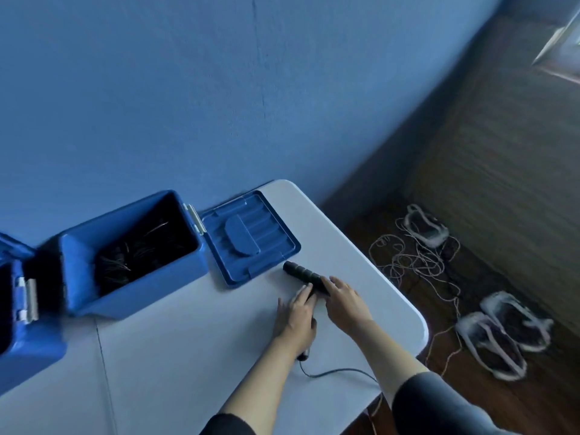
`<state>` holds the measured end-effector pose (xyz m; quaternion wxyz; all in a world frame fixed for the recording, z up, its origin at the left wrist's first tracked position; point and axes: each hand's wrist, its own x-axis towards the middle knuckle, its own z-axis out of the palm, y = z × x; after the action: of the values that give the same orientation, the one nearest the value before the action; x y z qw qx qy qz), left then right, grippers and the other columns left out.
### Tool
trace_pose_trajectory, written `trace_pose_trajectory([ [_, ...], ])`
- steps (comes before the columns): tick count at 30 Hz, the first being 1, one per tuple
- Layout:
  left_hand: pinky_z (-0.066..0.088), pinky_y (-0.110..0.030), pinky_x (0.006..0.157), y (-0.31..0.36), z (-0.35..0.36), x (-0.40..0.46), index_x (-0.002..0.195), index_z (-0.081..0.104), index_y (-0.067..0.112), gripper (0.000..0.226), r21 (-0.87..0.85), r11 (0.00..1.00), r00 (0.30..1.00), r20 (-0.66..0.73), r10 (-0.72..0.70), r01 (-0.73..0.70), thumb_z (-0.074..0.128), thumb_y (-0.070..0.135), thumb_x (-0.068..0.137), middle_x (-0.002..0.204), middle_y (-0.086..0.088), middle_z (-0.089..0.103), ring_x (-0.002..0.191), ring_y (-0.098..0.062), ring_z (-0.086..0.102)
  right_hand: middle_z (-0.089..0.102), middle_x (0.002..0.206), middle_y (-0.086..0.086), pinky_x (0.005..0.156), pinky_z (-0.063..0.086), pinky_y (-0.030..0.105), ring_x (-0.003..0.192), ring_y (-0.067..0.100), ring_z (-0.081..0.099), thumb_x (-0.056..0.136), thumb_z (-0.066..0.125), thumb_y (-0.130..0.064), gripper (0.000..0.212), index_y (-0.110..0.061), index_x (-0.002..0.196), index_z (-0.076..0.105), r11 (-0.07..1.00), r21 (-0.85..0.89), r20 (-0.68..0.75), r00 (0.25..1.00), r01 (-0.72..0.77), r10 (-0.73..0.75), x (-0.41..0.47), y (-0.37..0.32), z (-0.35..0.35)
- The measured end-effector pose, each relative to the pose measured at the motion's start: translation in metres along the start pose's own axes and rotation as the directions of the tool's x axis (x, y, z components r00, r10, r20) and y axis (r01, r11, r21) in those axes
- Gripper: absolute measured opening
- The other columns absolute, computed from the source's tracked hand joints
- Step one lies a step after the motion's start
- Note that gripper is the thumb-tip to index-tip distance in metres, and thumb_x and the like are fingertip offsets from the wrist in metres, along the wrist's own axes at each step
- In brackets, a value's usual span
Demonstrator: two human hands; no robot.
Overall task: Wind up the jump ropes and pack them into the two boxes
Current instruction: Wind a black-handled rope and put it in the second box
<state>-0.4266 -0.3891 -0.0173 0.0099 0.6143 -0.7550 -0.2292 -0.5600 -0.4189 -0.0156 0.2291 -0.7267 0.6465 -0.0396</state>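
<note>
I press my left hand and right hand, fingers nearly flat, on the black jump-rope handles near the counter's right edge (pinning them for winding), beside the open blue box.

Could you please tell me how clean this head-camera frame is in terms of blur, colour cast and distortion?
Head view: a strong blue cast overall; wide-angle bending curves the wall and the table edge; motion blur smears the shoes on the floor and the right side; the open box interior is too dark to read; the hands and the black handle stay fairly sharp.
</note>
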Motion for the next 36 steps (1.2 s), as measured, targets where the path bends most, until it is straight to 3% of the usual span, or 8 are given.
trace_pose_trajectory([
  [6, 0.004, -0.055, 0.117, -0.007, -0.003, -0.009, 0.135, 0.05, 0.016, 0.041, 0.19, 0.97, 0.987, 0.077, 0.138, -0.151, 0.036, 0.014, 0.096, 0.159, 0.007, 0.015, 0.147, -0.007, 0.001, 0.056, 0.126, 0.007, 0.093, 0.045, 0.036, 0.113, 0.032, 0.053, 0.082, 0.049, 0.002, 0.056, -0.02, 0.133, 0.049, 0.991, 0.13, -0.024, 0.999, 0.029, -0.026, -0.001, 0.011, 0.004],
  [9, -0.005, -0.06, 0.114, -0.019, -0.015, -0.015, 0.134, 0.05, 0.022, 0.045, 0.295, 0.93, 0.971, 0.159, 0.179, -0.219, 0.044, 0.01, 0.092, 0.16, 0.002, 0.011, 0.147, -0.011, 0.0, 0.059, 0.12, 0.009, 0.093, 0.045, 0.036, 0.109, 0.033, 0.055, 0.079, 0.057, 0.004, 0.054, -0.017, 0.129, 0.055, 0.978, 0.207, -0.035, 0.999, 0.027, -0.021, -0.004, 0.012, 0.007],
  [15, -0.007, -0.062, 0.113, -0.044, -0.028, -0.034, 0.136, 0.045, 0.021, 0.062, 0.493, 0.829, 0.964, 0.151, 0.218, -0.265, 0.062, 0.0, 0.08, 0.151, -0.01, 0.022, 0.144, -0.023, 0.013, 0.061, 0.119, 0.011, 0.082, 0.035, 0.018, 0.108, 0.028, 0.057, 0.081, 0.062, 0.002, 0.044, -0.008, 0.124, 0.058, 0.96, 0.279, 0.014, 1.0, -0.002, -0.002, -0.016, 0.001, 0.011],
  [19, -0.002, -0.055, 0.115, -0.068, -0.022, -0.062, 0.13, 0.047, 0.019, 0.051, 0.452, 0.882, 0.991, 0.073, 0.11, -0.131, 0.059, 0.002, 0.084, 0.133, -0.005, 0.042, 0.127, -0.025, 0.037, 0.064, 0.114, 0.007, 0.079, 0.032, 0.013, 0.104, 0.024, 0.059, 0.081, 0.062, 0.002, 0.039, -0.01, 0.119, 0.062, 0.958, 0.283, 0.067, 0.996, 0.041, -0.063, -0.025, -0.019, 0.019],
  [23, 0.022, -0.046, 0.106, -0.096, -0.024, -0.096, 0.127, 0.047, 0.022, 0.033, 0.38, 0.923, 0.997, 0.014, -0.075, 0.065, 0.052, 0.031, 0.096, 0.129, -0.003, 0.047, 0.121, -0.025, 0.042, 0.066, 0.112, 0.004, 0.076, 0.032, 0.014, 0.102, 0.022, 0.059, 0.081, 0.064, -0.002, 0.039, -0.014, 0.118, 0.063, 0.959, 0.27, 0.152, 0.979, 0.088, -0.132, -0.029, -0.052, 0.029],
  [29, 0.029, -0.041, 0.097, -0.137, -0.031, -0.155, 0.132, 0.041, 0.02, 0.043, 0.319, 0.921, 0.975, -0.076, -0.208, 0.221, 0.048, 0.042, 0.096, 0.125, -0.003, 0.053, 0.114, -0.026, 0.05, 0.07, 0.094, 0.013, 0.071, 0.039, 0.022, 0.091, 0.029, 0.062, 0.075, 0.055, 0.007, 0.029, -0.006, 0.096, 0.069, 0.932, 0.29, 0.204, 0.938, 0.216, -0.281, -0.036, -0.118, 0.053],
  [33, 0.027, -0.041, 0.1, -0.161, -0.03, -0.189, 0.146, 0.025, 0.019, 0.06, 0.272, 0.929, 0.968, -0.062, -0.244, 0.252, 0.045, 0.045, 0.096, 0.147, -0.002, 0.035, 0.119, -0.027, 0.048, 0.069, 0.103, 0.011, 0.081, 0.043, 0.026, 0.097, 0.026, 0.06, 0.077, 0.048, 0.009, 0.036, -0.007, 0.103, 0.067, 0.92, 0.28, 0.276, 0.895, 0.273, -0.349, -0.048, -0.153, 0.067],
  [36, 0.026, -0.042, 0.098, -0.171, -0.029, -0.209, 0.151, 0.011, 0.023, 0.072, 0.253, 0.93, 0.964, -0.079, -0.254, 0.266, 0.045, 0.05, 0.093, 0.156, 0.003, 0.016, 0.121, -0.026, 0.045, 0.069, 0.105, 0.011, 0.079, 0.046, 0.022, 0.098, 0.026, 0.061, 0.076, 0.045, 0.007, 0.039, -0.007, 0.104, 0.067, 0.91, 0.278, 0.318, 0.865, 0.306, -0.388, -0.059, -0.172, 0.078],
])
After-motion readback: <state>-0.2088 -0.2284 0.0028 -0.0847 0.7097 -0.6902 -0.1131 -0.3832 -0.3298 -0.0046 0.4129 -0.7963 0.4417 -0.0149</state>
